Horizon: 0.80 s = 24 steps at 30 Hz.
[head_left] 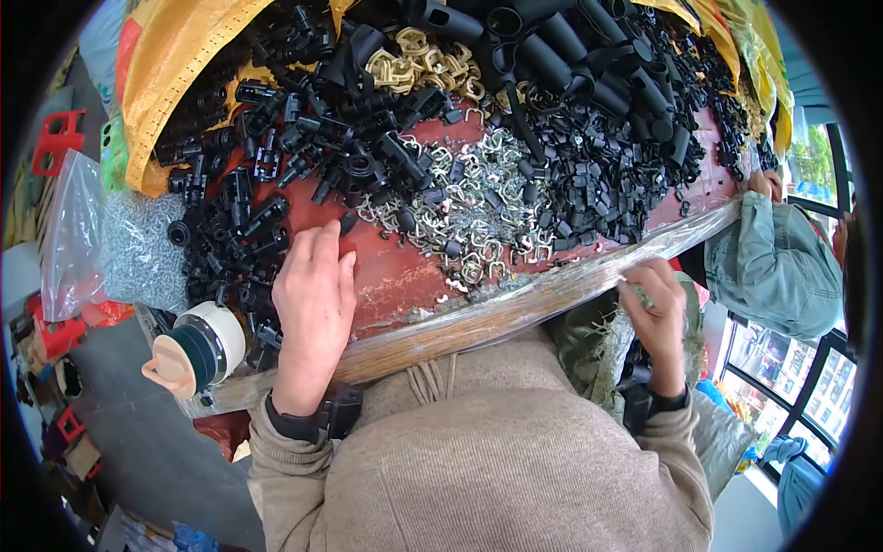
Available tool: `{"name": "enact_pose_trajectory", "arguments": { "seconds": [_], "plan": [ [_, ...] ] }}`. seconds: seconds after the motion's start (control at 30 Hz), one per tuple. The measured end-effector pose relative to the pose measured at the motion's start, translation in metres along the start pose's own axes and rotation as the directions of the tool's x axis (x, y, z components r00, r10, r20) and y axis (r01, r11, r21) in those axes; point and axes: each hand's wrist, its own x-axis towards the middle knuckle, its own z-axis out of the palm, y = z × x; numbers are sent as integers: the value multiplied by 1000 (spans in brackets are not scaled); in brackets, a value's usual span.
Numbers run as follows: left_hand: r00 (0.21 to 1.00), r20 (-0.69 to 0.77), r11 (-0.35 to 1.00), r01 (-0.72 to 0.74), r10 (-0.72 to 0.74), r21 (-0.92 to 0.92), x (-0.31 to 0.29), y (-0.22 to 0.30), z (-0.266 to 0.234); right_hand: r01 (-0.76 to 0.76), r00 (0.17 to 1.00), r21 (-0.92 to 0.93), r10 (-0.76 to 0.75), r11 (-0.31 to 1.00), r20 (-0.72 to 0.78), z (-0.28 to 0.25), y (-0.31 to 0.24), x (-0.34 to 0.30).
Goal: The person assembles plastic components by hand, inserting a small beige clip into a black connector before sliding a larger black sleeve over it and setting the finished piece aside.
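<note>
Black plastic piece slants at the tips of the left hand, the nearer; right hand well apart; either grip's closure I can't tell.

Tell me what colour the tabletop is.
The tabletop is red, with paler worn patches, best seen in the head view.
</note>
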Motion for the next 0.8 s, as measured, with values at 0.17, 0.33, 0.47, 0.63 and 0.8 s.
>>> {"name": "enact_pose_trajectory", "arguments": {
  "seconds": [0.17,0.33,0.47,0.63,0.8],
  "plan": [
    [998,-40,997,-46,43,-65,-9,7,-4,416,901,79,-423,906,101,55,-35,40],
    [997,-70,999,8,-11,-49,-15,14,-18,422,888,43,-423,905,181,78,-42,46],
    [999,48,1000,18,-19,22,-12,5,-12,391,901,-4,-382,920,203,76,-44,48],
    [996,0,993,-86,86,-76,-7,1,-12,403,909,-63,-391,913,144,84,-44,53],
    [989,-66,936,-144,130,-322,-16,10,-9,480,877,-192,-462,856,131,90,-41,44]
  ]
}}
